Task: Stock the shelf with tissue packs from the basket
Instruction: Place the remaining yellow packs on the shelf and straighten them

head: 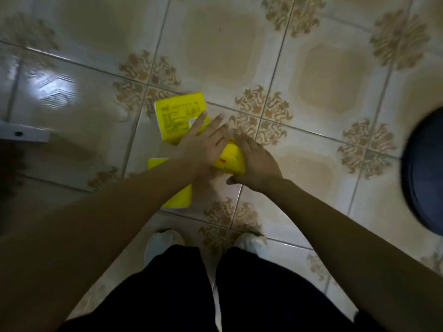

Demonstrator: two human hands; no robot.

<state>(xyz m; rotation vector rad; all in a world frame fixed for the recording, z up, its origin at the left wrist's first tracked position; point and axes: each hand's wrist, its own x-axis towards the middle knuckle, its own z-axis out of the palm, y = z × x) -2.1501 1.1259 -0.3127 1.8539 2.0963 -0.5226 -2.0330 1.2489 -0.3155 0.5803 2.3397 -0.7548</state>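
Note:
Several yellow tissue packs are bunched between my hands above the tiled floor. My left hand [203, 142] lies with fingers stretched across the top of a yellow pack with printed text [178, 116]. My right hand [257, 161] grips the end of a second yellow pack with a cartoon face [231, 160]. A third yellow pack [178, 200] shows below my left wrist, mostly hidden by the arm. A dark blue round basket [425, 173] is cut off by the right edge.
A white shelf corner [24, 133] juts in at the left edge. Patterned beige floor tiles [215, 51] fill the view. My dark trousers [215, 295] and light shoes [163, 243] are at the bottom centre.

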